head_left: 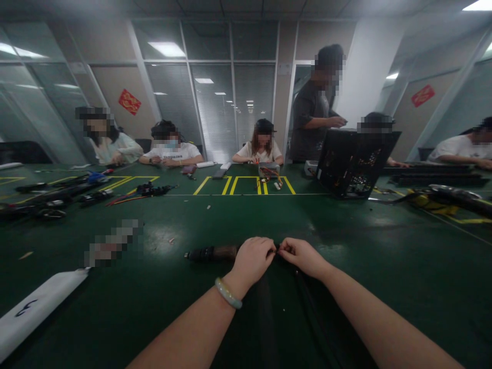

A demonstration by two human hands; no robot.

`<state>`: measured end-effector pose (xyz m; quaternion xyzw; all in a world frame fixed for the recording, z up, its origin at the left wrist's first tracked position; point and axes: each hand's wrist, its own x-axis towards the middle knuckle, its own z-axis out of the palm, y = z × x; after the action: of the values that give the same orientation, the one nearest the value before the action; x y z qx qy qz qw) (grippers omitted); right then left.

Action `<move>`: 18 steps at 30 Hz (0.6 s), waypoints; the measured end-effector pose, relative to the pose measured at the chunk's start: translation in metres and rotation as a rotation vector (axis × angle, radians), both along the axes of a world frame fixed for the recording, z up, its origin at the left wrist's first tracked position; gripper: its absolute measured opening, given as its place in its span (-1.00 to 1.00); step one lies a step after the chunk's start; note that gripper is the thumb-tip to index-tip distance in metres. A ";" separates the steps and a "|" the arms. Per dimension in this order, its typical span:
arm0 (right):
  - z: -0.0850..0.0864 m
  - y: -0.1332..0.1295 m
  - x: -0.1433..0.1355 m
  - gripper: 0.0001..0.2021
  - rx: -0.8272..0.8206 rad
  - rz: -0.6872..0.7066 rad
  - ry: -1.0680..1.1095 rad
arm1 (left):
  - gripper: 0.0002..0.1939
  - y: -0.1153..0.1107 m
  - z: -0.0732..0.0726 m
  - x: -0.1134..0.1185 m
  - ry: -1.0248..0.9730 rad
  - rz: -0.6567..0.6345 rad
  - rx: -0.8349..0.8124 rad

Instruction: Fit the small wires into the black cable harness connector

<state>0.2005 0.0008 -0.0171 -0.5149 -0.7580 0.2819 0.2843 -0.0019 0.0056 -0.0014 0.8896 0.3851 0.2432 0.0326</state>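
A dark cylindrical tool (pixel 225 253) with a brown band and a small metal tip lies across the green table (pixel 184 318). My left hand (pixel 253 260) is closed over its right end, fingers curled down. Close against those fingertips, my right hand (pixel 302 254) is closed in a pinch. Something small and dark sits between the two hands, mostly hidden by the fingers. A black cord or strip (pixel 307 294) runs from below my right hand toward me. Another dark flat strip (pixel 265 312) shows between my forearms.
A white bar (pixel 42 302) marked "3" lies at left. Bundled cables (pixel 142 189) lie further back. A black computer case (pixel 351 166) stands at back right, near a black cable bundle (pixel 449 200). Several people sit opposite; a standing person (pixel 311 113) reaches over the case.
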 end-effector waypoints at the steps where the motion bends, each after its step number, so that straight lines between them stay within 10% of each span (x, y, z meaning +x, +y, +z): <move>1: 0.000 0.000 0.000 -0.89 -0.001 0.001 0.002 | -0.92 -0.001 0.001 0.000 -0.004 -0.005 0.012; 18: 0.008 -0.003 -0.002 -0.88 -0.025 -0.004 -0.050 | -0.91 0.000 -0.002 0.000 -0.008 0.067 -0.031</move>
<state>0.1987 -0.0025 -0.0091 -0.5267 -0.7603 0.2778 0.2595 -0.0021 0.0061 -0.0030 0.8748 0.4181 0.2416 0.0397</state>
